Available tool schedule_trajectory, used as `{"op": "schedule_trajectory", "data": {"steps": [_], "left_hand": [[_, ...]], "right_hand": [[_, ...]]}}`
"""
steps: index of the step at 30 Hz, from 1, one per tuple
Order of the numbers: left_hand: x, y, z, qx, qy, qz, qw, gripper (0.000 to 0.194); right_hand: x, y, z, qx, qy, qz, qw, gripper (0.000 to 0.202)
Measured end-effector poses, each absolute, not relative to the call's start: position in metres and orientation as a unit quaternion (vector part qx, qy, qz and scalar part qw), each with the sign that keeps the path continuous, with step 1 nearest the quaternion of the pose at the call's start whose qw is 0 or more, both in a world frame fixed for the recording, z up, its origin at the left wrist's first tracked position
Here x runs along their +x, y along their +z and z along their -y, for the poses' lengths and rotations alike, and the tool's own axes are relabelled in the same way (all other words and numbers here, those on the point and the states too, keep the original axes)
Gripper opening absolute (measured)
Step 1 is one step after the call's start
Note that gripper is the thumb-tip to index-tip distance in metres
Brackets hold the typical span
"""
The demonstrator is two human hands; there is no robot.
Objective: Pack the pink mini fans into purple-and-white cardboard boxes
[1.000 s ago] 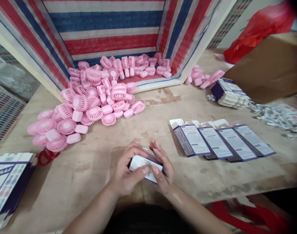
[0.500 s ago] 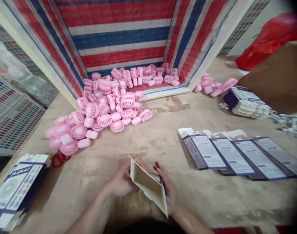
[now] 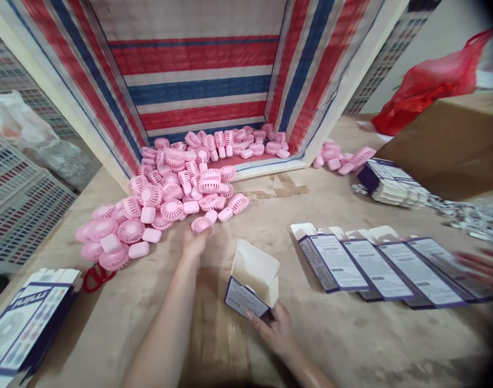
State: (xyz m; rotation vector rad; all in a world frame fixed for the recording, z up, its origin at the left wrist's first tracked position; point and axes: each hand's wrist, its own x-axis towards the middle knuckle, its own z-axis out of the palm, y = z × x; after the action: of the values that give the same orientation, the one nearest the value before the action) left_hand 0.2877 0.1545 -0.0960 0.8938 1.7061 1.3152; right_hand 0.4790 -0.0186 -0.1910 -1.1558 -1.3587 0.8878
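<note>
My left hand (image 3: 196, 245) is at the near edge of a heap of pink handheld fans (image 3: 171, 209), with its fingers closed on one pink fan (image 3: 200, 224). Its fingertips are partly hidden by the fan. My right hand (image 3: 275, 330) grips a small purple-and-white carton (image 3: 246, 298) from its right side, thumb on the printed face. The carton's top is open, its flap stands up, and I see bare cardboard inside.
Flat overlapping cartons (image 3: 354, 264) lie at right, near another person's blurred hand (image 3: 483, 267). Folded cartons (image 3: 392, 183) sit by a brown box (image 3: 452, 145). Red scissors (image 3: 93, 279) and a printed carton (image 3: 26, 323) lie left. A striped, lined bin (image 3: 202, 70) stands behind.
My left hand has let go of the carton and reached forward to a pink fan. My right hand now holds the carton alone, tilted upright. Another person's hand has appeared at right.
</note>
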Motion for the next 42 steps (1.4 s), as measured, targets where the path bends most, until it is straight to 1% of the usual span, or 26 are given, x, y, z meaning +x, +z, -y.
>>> {"op": "schedule_trajectory", "data": {"steps": [3, 7, 9, 11, 13, 15, 19, 20, 23, 24, 25, 26, 28, 29, 30, 31, 33, 35, 39, 42], "left_hand": [[0.29, -0.081, -0.126, 0.317, 0.553, -0.591, 0.495, 0.04], [0.293, -0.043, -0.094, 0.315, 0.603, -0.472, 0.56, 0.058], [0.298, -0.025, -0.087, 0.358, 0.593, -0.414, 0.591, 0.059], [0.305, -0.01, -0.086, 0.429, 0.562, -0.361, 0.607, 0.055], [0.312, -0.001, -0.088, 0.523, 0.527, -0.329, 0.584, 0.047], [0.315, 0.005, -0.09, 0.625, 0.478, -0.329, 0.522, 0.042], [0.309, 0.013, -0.092, 0.758, 0.362, -0.384, 0.385, 0.058], [0.307, 0.016, -0.092, 0.785, 0.334, -0.379, 0.358, 0.056], [0.299, 0.022, -0.089, 0.864, 0.24, -0.314, 0.312, 0.026], [0.296, 0.021, -0.087, 0.871, 0.224, -0.308, 0.309, 0.02], [0.293, 0.018, -0.084, 0.865, 0.222, -0.323, 0.312, 0.019], [0.291, 0.012, -0.081, 0.846, 0.231, -0.355, 0.322, 0.027], [0.291, -0.006, -0.075, 0.787, 0.251, -0.429, 0.366, 0.063], [0.294, -0.017, -0.074, 0.757, 0.249, -0.453, 0.399, 0.074], [0.3, -0.029, -0.075, 0.729, 0.245, -0.466, 0.437, 0.076], [0.309, -0.041, -0.077, 0.702, 0.245, -0.473, 0.473, 0.07], [0.337, -0.063, -0.087, 0.649, 0.27, -0.488, 0.518, 0.051], [0.375, -0.08, -0.101, 0.607, 0.304, -0.5, 0.538, 0.044], [0.449, -0.098, -0.116, 0.584, 0.312, -0.47, 0.584, 0.042], [0.457, -0.094, -0.112, 0.575, 0.316, -0.446, 0.609, 0.038]], "right_hand": [[0.478, -0.19, 0.016, -0.49, 0.379, 0.556, 0.554, 0.048], [0.477, -0.188, 0.014, -0.495, 0.388, 0.544, 0.556, 0.051], [0.477, -0.184, 0.013, -0.492, 0.394, 0.544, 0.553, 0.051], [0.477, -0.179, 0.012, -0.485, 0.401, 0.548, 0.551, 0.049], [0.476, -0.175, 0.012, -0.478, 0.408, 0.549, 0.551, 0.047], [0.476, -0.172, 0.011, -0.472, 0.416, 0.548, 0.552, 0.047], [0.477, -0.171, 0.009, -0.464, 0.426, 0.553, 0.545, 0.055], [0.478, -0.17, 0.008, -0.464, 0.427, 0.557, 0.54, 0.057], [0.482, -0.168, 0.008, -0.464, 0.43, 0.572, 0.522, 0.056], [0.483, -0.167, 0.008, -0.464, 0.431, 0.577, 0.515, 0.056], [0.485, -0.165, 0.008, -0.464, 0.432, 0.584, 0.507, 0.055], [0.487, -0.163, 0.007, -0.464, 0.432, 0.591, 0.498, 0.055], [0.493, -0.157, 0.006, -0.464, 0.436, 0.603, 0.48, 0.052], [0.498, -0.152, 0.005, -0.466, 0.436, 0.61, 0.47, 0.051], [0.505, -0.146, 0.004, -0.471, 0.429, 0.625, 0.45, 0.05], [0.515, -0.139, 0.002, -0.482, 0.414, 0.647, 0.422, 0.049], [0.54, -0.122, -0.002, -0.517, 0.358, 0.692, 0.354, 0.043], [0.571, -0.102, -0.004, -0.557, 0.293, 0.71, 0.315, 0.033], [0.605, -0.075, -0.003, -0.593, 0.183, 0.712, 0.328, 0.027], [0.585, -0.082, -0.002, -0.564, 0.134, 0.726, 0.37, 0.027]]}}
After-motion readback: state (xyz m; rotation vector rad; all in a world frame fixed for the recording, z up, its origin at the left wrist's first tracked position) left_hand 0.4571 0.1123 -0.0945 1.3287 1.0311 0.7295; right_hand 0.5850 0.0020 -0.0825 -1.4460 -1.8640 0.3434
